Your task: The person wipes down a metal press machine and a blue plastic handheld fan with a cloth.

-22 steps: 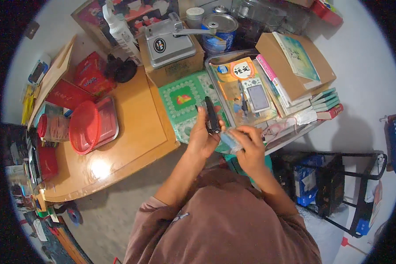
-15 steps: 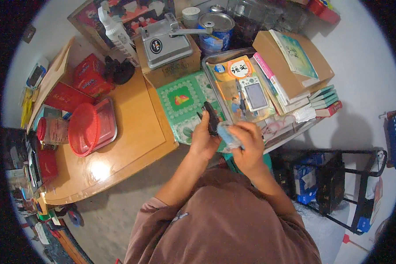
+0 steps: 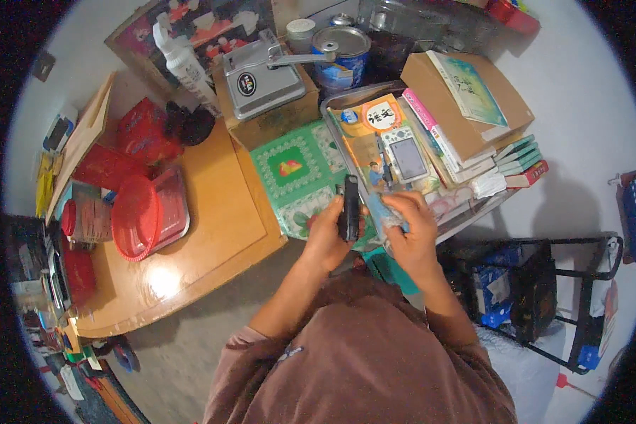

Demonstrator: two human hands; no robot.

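Observation:
My left hand (image 3: 325, 239) is wrapped round a slim black object (image 3: 350, 212), held upright above the front of the green patterned mat; its exact kind I cannot make out. A crumpled light-blue cloth (image 3: 384, 215) is pinched in my right hand (image 3: 415, 227), just to the right of the black object and apart from it. Beyond the hands, the green mat (image 3: 267, 164) lies beside a tray (image 3: 330, 106) that bears an orange-covered book (image 3: 357, 134) and a white handheld device with a grey screen (image 3: 408, 157).
On the wooden table (image 3: 219, 205) at left sits a red round basket (image 3: 136, 218) leaning by a shallow tray. A grey metal lever device (image 3: 265, 88) stands on a cardboard box. Behind are a spray bottle (image 3: 184, 67) and blue tin (image 3: 343, 60). A black metal frame (image 3: 579, 307) stands at right.
The black object has turned more upright and moved slightly right and down. My right hand has drawn the blue cloth away from it, to the right.

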